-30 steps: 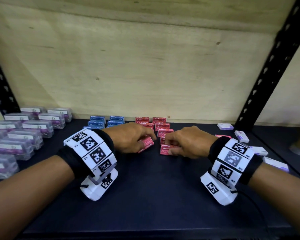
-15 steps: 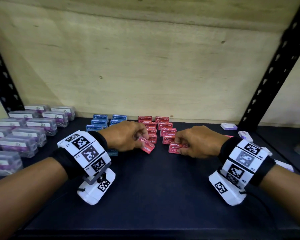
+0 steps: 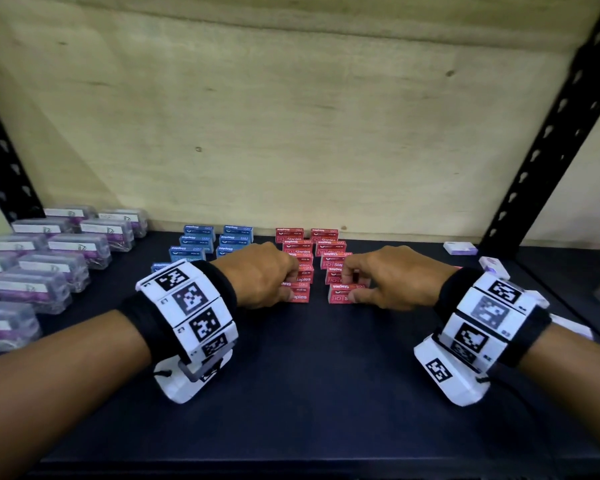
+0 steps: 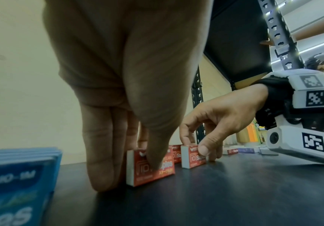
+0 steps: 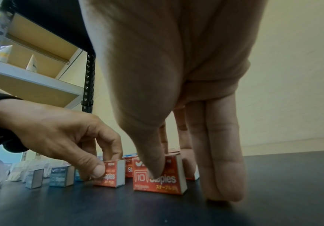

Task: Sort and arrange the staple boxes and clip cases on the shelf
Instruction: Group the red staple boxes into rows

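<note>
Dark shelf board (image 3: 309, 393) fills the near foreground, bare between two forearms wearing white marker-covered wrist units. Just beyond them, the left hand (image 3: 260, 275) pinches a red staple box (image 3: 298, 293) standing on its long edge on the shelf: the left wrist view shows the thumb on its printed front and the fingers (image 4: 103, 152) reaching down behind and beside it, tips touching the board. Just to the right, with a small gap between, the right hand (image 3: 392, 278) pinches another red box (image 3: 343, 295) the same way, thumb on the front face, fingers (image 5: 221, 152) straight down beside it to the board. Each box stands at the near end of one of two columns of red staple boxes (image 3: 305, 247) running back toward the wall, the left hand's box in the left column, the right hand's in the right. Left of these, two columns of blue staple boxes (image 3: 215, 240) stand likewise, partly hidden by the left wrist. Further left, clear clip cases (image 3: 66, 251) with white and purple labels sit in rows from the near left edge to the back. On the right, beside the black perforated upright (image 3: 541, 140), several white and purple boxes (image 3: 461, 248) lie scattered and flat, well apart from the red columns. Behind everything stands a pale plywood back panel (image 3: 291, 133).
</note>
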